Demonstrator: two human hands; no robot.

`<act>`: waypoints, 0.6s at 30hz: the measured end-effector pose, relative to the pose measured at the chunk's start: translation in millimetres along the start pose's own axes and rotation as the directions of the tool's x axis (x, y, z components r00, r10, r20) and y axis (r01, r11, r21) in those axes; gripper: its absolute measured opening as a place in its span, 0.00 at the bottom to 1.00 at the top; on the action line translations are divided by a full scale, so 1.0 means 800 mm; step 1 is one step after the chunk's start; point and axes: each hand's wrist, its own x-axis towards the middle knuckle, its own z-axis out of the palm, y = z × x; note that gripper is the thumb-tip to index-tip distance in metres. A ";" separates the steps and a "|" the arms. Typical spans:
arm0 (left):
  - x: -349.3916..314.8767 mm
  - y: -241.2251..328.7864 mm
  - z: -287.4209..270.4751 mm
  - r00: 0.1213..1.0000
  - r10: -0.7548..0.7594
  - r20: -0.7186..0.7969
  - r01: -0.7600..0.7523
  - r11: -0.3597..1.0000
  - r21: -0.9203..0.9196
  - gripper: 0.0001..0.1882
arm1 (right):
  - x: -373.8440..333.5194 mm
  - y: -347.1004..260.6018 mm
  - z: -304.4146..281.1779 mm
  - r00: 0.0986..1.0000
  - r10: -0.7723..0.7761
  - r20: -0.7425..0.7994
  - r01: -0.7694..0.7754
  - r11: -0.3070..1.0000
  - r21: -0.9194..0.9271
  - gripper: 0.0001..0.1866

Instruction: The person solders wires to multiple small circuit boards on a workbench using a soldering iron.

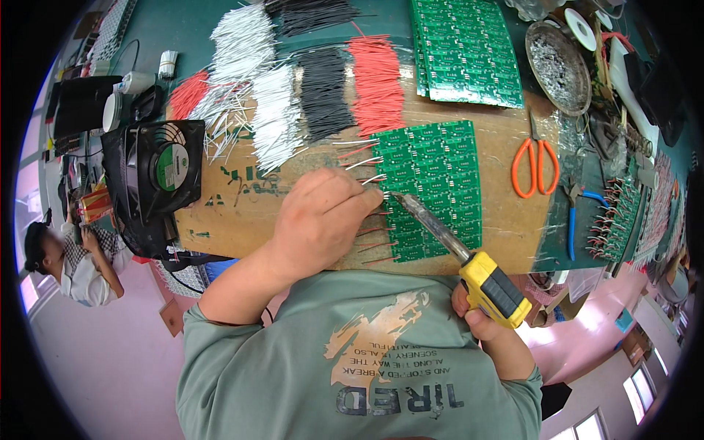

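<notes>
My left hand (323,220) pinches a thin wire (375,178) against the left edge of a green circuit board panel (433,187) lying on a cardboard-covered bench (242,202). Several red and white wires stick out from the panel's left edge. My right hand (480,315) grips the yellow handle of a soldering iron (469,260). Its metal tip (394,196) points at the panel right beside my left fingertips.
Bundles of white (246,51), black (323,92) and red wires (375,84) lie behind the panel. More green boards (466,48) are stacked at the back. Orange scissors (535,165), blue pliers (576,216), a metal dish (561,66) and a black fan (158,172) stand around. A seated person (66,260) is at far left.
</notes>
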 end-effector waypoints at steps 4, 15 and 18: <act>0.001 0.000 0.000 1.000 -0.010 0.001 0.010 1.000 -0.005 0.17 | 0.002 -0.001 0.004 0.999 0.022 -0.038 -0.018 0.995 0.098 0.18; 0.000 -0.001 0.001 1.000 -0.007 -0.008 0.006 1.000 -0.007 0.17 | 0.005 -0.007 0.008 0.997 0.033 -0.069 -0.025 0.994 0.108 0.21; 0.001 -0.001 0.001 1.000 -0.005 -0.011 0.005 1.000 -0.006 0.18 | 0.003 -0.003 0.006 0.997 0.031 -0.077 -0.025 0.996 0.081 0.20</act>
